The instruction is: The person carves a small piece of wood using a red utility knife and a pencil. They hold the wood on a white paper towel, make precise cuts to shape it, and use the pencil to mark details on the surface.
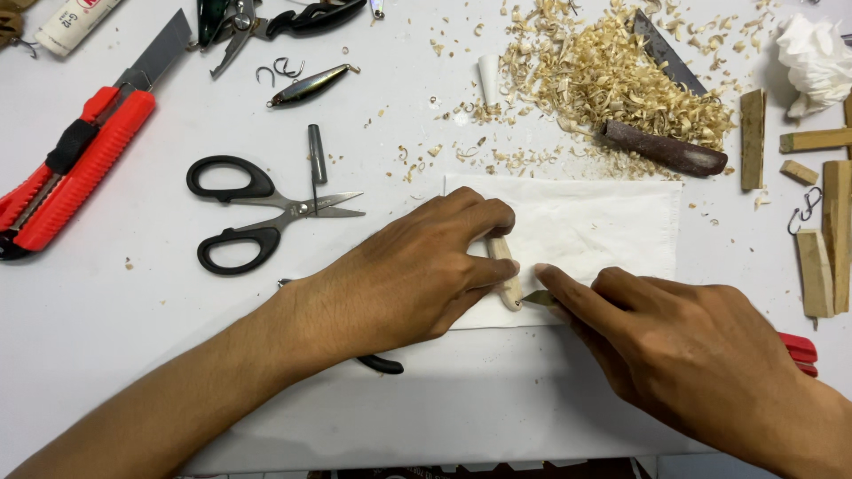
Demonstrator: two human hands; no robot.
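Small carved wooden piece point(506, 277): pale, smooth, elongated with rounded ends, fish-like form. Lies flat on white paper towel point(603, 226), long axis running near-to-far, slightly tilted. Upper part hidden under fingers; lower end shows small dark dot. Small metal blade point(538, 299): grey, pointed tip, mostly hidden in fingers; tip touches lower end of wooden piece from right side, near towel's front edge.

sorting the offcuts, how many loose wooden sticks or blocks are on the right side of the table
6, possibly more beyond the frame edge: upright stick, horizontal stick, small block, tall piece, lower piece, and a sliver at the right edge.
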